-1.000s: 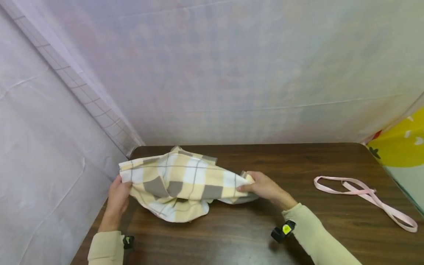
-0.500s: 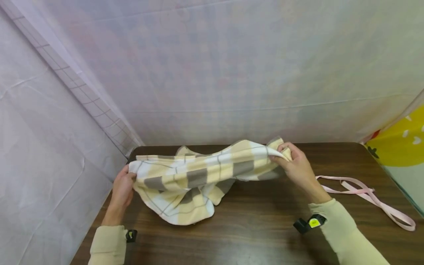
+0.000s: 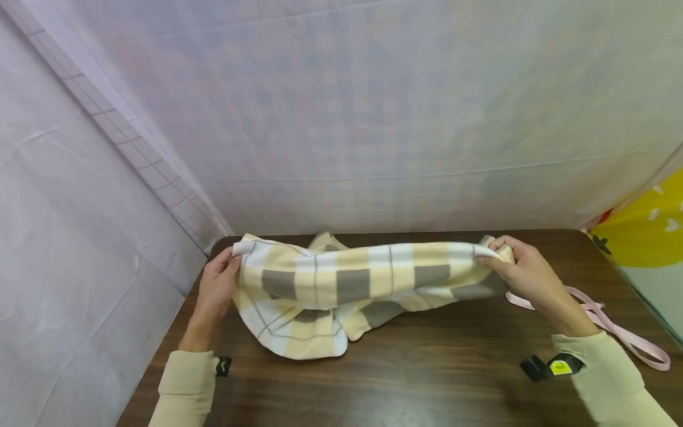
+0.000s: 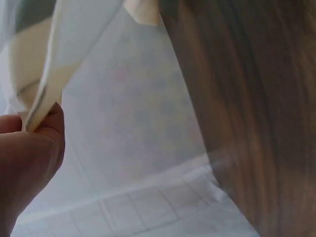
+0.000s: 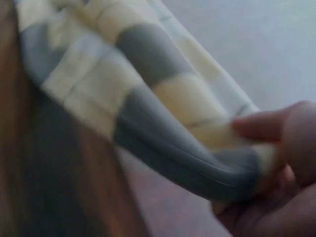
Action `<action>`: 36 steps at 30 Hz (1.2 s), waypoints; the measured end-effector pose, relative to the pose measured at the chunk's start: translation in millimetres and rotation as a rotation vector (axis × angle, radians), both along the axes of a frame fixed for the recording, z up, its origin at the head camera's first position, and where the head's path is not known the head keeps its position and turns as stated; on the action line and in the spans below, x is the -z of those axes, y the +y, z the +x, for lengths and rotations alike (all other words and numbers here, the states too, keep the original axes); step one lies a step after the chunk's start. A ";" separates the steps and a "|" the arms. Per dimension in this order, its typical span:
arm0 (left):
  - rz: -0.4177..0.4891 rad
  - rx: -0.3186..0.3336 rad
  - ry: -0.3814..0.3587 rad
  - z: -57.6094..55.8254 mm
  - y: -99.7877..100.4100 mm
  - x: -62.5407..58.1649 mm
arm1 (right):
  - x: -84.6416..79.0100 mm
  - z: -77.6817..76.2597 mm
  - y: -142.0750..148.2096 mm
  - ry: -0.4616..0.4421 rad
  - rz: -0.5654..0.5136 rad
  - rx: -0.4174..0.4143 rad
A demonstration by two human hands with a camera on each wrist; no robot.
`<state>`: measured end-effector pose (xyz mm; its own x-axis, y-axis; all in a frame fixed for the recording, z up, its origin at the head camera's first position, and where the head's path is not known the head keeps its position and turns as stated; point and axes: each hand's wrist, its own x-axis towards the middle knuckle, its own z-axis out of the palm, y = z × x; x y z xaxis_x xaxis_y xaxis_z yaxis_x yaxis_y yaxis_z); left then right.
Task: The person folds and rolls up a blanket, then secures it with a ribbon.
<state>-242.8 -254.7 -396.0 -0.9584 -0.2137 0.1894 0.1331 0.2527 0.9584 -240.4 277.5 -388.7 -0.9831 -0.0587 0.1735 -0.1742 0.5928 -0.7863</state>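
A soft plaid cloth [image 3: 352,281] in cream, white and grey is stretched sideways above the table, its lower folds hanging loose. At its left end, my left hand [image 3: 216,287] pinches a corner between thumb and fingers; the left wrist view shows the cloth's edge [image 4: 42,94] in that pinch. My right hand [image 3: 530,276] grips the bunched right end, and in the right wrist view the thumb presses on the doubled cloth [image 5: 163,133]. The rear layers are partly hidden behind the front fold.
A pink strap [image 3: 624,335] lies looped on the right of the dark wooden table [image 3: 427,379], partly behind my right forearm. Pale sheeting [image 3: 373,118] hangs along the back and left. A yellow patterned cloth [image 3: 645,225] shows at the far right.
My right hand has moved well to the right, first rising and then lowering slightly, pulling the cloth out longer. My left hand has shifted a little right and away from me, still holding its corner.
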 end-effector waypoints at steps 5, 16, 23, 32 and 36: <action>-0.051 0.130 0.044 0.4 23.1 -7.9 | 28.6 2.7 16.6 -0.148 0.204 -0.273; -0.328 0.533 0.142 15.7 103.7 -19.3 | -2.8 30.2 -41.0 0.096 0.471 -0.368; -0.469 0.766 0.249 28.3 159.1 -16.3 | -18.4 45.0 -104.3 0.602 0.451 -0.452; -0.483 0.791 0.353 38.4 192.6 -9.8 | -9.5 44.6 -133.7 0.728 0.352 -0.439; -0.393 0.708 0.384 45.4 196.0 -4.4 | -4.1 43.4 -134.9 0.818 0.360 -0.485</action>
<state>-197.4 -58.7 -391.6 -0.6968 0.5513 0.4588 0.6758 0.2902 0.6776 -196.9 142.6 -384.7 -0.4268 -0.6012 0.6756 -0.8635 0.4929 -0.1070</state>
